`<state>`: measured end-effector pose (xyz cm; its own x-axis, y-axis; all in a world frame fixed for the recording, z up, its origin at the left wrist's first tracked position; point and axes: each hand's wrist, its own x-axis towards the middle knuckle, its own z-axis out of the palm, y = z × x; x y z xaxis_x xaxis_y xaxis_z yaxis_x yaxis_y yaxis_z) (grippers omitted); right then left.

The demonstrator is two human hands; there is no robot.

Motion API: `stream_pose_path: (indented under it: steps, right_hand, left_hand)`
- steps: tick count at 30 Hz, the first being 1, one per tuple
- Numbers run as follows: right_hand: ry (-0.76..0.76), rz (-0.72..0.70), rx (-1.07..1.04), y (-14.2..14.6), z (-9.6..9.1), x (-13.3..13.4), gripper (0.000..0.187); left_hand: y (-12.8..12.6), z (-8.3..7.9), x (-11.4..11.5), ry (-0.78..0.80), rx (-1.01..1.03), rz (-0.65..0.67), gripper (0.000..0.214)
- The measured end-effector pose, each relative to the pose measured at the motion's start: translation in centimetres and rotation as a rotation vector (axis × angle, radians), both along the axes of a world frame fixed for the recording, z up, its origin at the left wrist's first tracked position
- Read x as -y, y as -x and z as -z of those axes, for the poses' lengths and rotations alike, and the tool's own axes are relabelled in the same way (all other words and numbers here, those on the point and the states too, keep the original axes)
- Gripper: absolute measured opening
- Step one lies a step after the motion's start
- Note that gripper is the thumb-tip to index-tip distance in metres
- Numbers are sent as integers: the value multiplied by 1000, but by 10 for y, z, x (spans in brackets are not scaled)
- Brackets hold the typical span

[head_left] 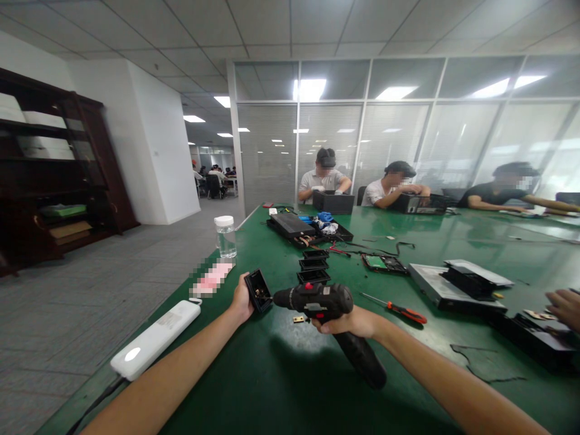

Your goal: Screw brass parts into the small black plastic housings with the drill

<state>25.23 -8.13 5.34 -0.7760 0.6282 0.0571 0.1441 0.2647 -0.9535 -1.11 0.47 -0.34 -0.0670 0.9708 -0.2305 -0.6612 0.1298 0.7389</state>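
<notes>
A small black open-sided box (258,291) is gripped in the left hand (241,300) and held just above the green table (281,386), its open face turned toward the tool. A black cordless screwdriver (333,320) is clasped by the right hand (351,323), fingers wrapped round the handle, its nose pointed at the box's inside. Both hands are closed, near each other, not touching. A small brass part (298,319) lies below the tool's nose. Three black frames (314,266) are stacked behind; a red-handled screwdriver (399,309) lies to the right.
</notes>
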Motion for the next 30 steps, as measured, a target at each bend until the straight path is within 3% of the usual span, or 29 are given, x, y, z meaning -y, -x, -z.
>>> stream_pose_path:
  steps: [30]
  right_hand:
    - [-23, -18, -6, 0, -3, 1, 23]
  left_hand:
    - [2, 3, -2, 2, -7, 30, 26]
